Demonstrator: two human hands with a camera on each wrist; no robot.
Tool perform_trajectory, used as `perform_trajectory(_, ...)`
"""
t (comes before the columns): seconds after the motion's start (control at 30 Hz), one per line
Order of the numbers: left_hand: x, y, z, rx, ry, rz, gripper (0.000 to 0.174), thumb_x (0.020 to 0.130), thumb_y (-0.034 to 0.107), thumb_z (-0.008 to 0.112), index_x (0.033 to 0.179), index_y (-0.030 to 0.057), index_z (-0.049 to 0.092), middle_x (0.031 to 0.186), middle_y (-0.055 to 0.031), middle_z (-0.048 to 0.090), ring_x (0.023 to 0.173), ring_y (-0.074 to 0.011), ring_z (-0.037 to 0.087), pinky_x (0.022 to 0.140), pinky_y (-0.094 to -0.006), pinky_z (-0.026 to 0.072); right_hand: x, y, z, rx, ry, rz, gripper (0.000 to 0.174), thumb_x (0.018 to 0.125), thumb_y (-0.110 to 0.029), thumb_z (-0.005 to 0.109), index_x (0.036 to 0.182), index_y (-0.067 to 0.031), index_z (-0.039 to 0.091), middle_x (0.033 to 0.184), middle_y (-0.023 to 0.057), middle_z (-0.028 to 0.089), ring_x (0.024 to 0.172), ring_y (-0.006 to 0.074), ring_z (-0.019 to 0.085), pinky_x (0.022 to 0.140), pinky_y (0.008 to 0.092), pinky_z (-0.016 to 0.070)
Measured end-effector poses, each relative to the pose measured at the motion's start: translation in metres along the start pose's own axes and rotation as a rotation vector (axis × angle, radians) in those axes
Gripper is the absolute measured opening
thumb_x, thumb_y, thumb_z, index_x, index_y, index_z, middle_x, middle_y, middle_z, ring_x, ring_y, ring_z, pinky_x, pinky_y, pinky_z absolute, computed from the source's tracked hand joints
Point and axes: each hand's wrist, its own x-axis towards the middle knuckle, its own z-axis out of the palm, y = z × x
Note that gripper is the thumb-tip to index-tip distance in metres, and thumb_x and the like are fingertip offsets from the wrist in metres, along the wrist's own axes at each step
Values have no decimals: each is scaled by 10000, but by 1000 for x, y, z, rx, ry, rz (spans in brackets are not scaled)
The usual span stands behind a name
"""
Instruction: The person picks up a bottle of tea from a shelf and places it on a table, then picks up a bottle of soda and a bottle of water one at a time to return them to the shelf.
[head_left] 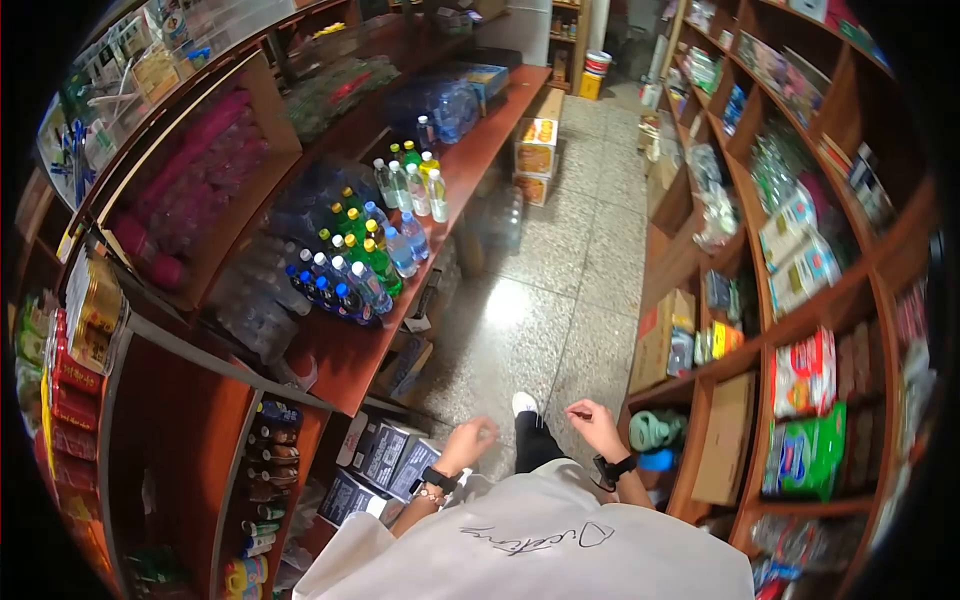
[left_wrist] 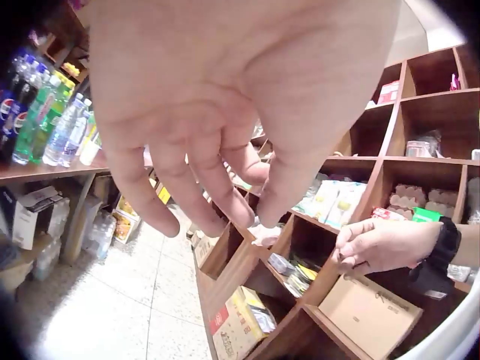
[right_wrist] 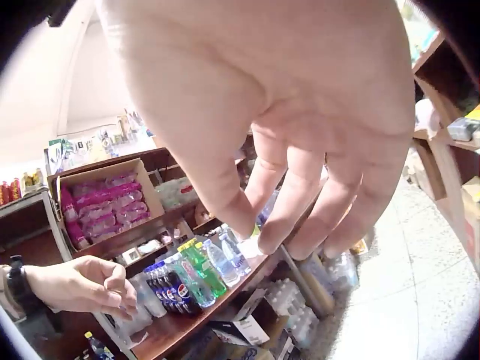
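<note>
Left grip (head_left: pixel 466 446) hangs loose near boxes (head_left: pixel 384 455), right grip (head_left: pixel 597 427) near shelves (head_left: pixel 745 362).

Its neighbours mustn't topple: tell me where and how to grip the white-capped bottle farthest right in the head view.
Grip the bottle round its upper body, below the cap, probably best from the aisle. It stands upright near the edge of the counter, open on that side, with other bottles close behind.
</note>
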Motion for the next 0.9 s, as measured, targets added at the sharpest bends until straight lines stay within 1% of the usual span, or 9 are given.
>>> perform_trajectory(0.07, 47, 9, -1, 25, 19, -20, 169, 847, 197, 659, 954, 66, 663, 1015, -130, 686, 979, -349, 639, 855, -409, 501, 65, -10, -22, -27, -16, -21, 143, 874, -83, 652, 987, 2, 674, 929, 102, 729, 885, 175, 693, 805, 303, 523)
perform_trajectory(0.13, 94, 27, -10, 68, 39, -20, 176, 855, 219, 661, 945, 68, 659, 1020, -129, 682, 962, -351, 640, 842, -410, 504, 118, -18, -37, -45, 33, -106, 138, 890, -72, 650, 994, 18, 664, 901, 81, 721, 853, 132, 677, 771, 276, 526)
perform_trajectory(0.3, 214, 55, -34, 78, 57, 188, 81, 857, 166, 649, 876, 89, 665, 976, -103, 661, 956, -325, 621, 834, -399, 494, 228, -51, -67, -59, -17, -119, 131, 902, -87, 644, 994, 4, 665, 883, 83, 721, 814, 133, 666, 731, 276, 516)
perform_trajectory(0.37, 243, 64, -46, 88, 69, 144, 66, 849, 153, 651, 862, 91, 668, 968, -94, 659, 960, -315, 619, 836, -393, 492, 259, -57, -67, -70, -27, -148, 136, 903, -98, 647, 997, -2, 668, 880, 89, 720, 812, 144, 670, 739, 280, 514)
perform_trajectory(0.6, 278, 43, -88, 109, 142, 8, 42, 799, 99, 655, 783, 84, 691, 960, -64, 664, 944, -279, 625, 831, -378, 493, 346, -61, -30, -99, -243, -96, 152, 901, -112, 643, 1016, -19, 679, 909, 92, 723, 846, 152, 679, 767, 286, 514)
perform_trajectory(0.67, 289, 24, -103, 102, 197, 14, 44, 783, 93, 653, 776, 85, 696, 956, -62, 664, 939, -275, 627, 831, -380, 494, 373, -69, -13, -135, -337, -63, 163, 895, -128, 636, 1026, -42, 680, 958, 127, 722, 900, 242, 702, 787, 327, 522)
perform_trajectory(0.73, 301, 7, -119, 82, 212, -31, 51, 775, 99, 651, 786, 84, 699, 950, -71, 662, 939, -275, 630, 832, -382, 494, 403, -85, 2, -169, -376, -72, 174, 891, -131, 633, 1030, -39, 682, 960, 133, 722, 915, 248, 701, 796, 331, 526)
perform_trajectory(0.8, 323, -18, -137, 104, 140, -108, 80, 789, 98, 614, 800, 89, 694, 962, -79, 658, 945, -289, 631, 826, -399, 492, 434, -101, 22, -177, -420, -138, 176, 890, -134, 632, 1024, -32, 680, 962, 140, 720, 926, 259, 700, 800, 340, 530)
perform_trajectory(0.9, 354, -31, -172, 202, 203, -106, 98, 796, 85, 584, 810, 88, 680, 945, -92, 644, 950, -304, 619, 819, -418, 491, 473, -121, 53, -168, -444, -165, 177, 888, -136, 639, 1022, -27, 677, 957, 150, 716, 923, 283, 697, 795, 351, 533)
